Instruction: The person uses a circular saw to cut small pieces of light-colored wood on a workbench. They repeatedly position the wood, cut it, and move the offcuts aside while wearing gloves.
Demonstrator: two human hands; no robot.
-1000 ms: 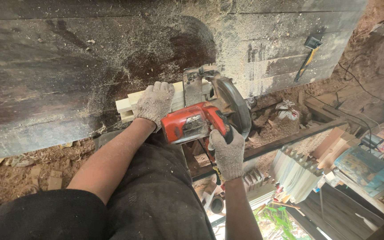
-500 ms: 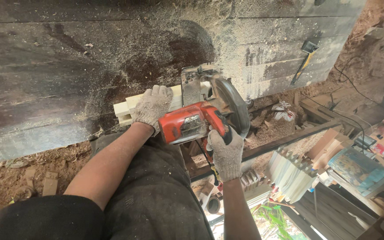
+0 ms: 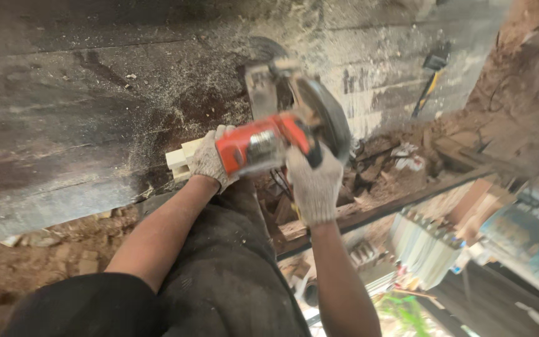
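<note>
A red circular saw (image 3: 263, 145) with a grey blade guard (image 3: 319, 112) is lifted above the dark board. My right hand (image 3: 313, 184), in a white knit glove, is closed round its black rear handle. My left hand (image 3: 210, 161), also gloved, presses down on a pale wooden block (image 3: 179, 159) at the edge of the board, partly behind the saw body. The saw is blurred by motion. My dark trouser leg (image 3: 219, 268) fills the lower middle.
A wide dark board (image 3: 63, 125) dusted with sawdust spans the upper left. A hammer with a yellow-black handle (image 3: 428, 81) lies at the upper right. Broken bricks and rubble (image 3: 400, 162) sit to the right, with stacked sheets and boxes (image 3: 432, 243) below.
The saw has been raised up off the block and away from my body. My right hand went up with it. My left hand stays on the wooden block.
</note>
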